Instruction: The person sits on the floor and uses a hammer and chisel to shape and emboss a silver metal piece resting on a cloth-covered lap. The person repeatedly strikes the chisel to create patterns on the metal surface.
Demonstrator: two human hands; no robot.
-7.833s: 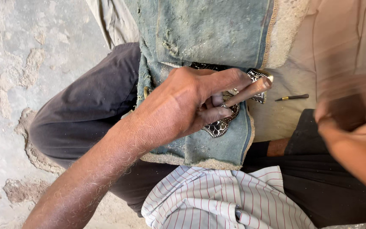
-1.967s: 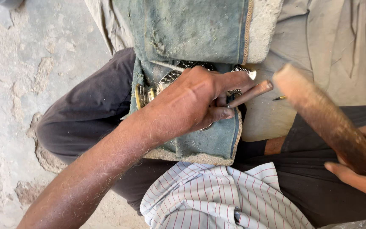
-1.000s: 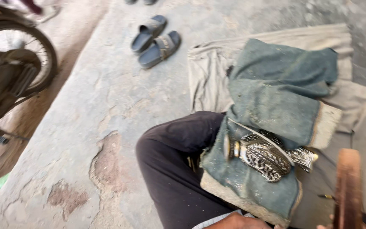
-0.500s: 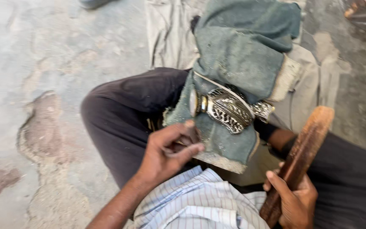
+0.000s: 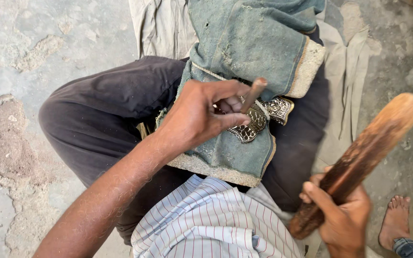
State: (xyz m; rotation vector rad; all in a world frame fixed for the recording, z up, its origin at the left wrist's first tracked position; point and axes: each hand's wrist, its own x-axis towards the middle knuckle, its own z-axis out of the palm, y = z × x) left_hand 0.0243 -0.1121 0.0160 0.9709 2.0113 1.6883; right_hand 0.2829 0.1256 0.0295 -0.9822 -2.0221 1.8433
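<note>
My left hand (image 5: pixel 201 114) is closed around a short metal punch (image 5: pixel 253 93), whose tip stands on an engraved silver metal piece (image 5: pixel 259 117). That piece lies on a folded grey-green cloth pad (image 5: pixel 249 43) resting over my leg in dark trousers (image 5: pixel 111 100). My right hand (image 5: pixel 342 217) grips the lower end of a thick wooden stick (image 5: pixel 364 153), raised to the right of the pad, apart from the punch and blurred. Part of the metal piece is hidden by my left fingers.
I sit on a rough concrete floor (image 5: pixel 39 43) with a beige cloth (image 5: pixel 161 24) spread under the pad. My striped shirt (image 5: pixel 206 224) fills the bottom middle. A bare foot (image 5: pixel 396 220) rests at the lower right.
The view swung down from the floor back to my lap. My left hand moved up onto the metal piece with the punch. My right hand raised the wooden stick higher on the right.
</note>
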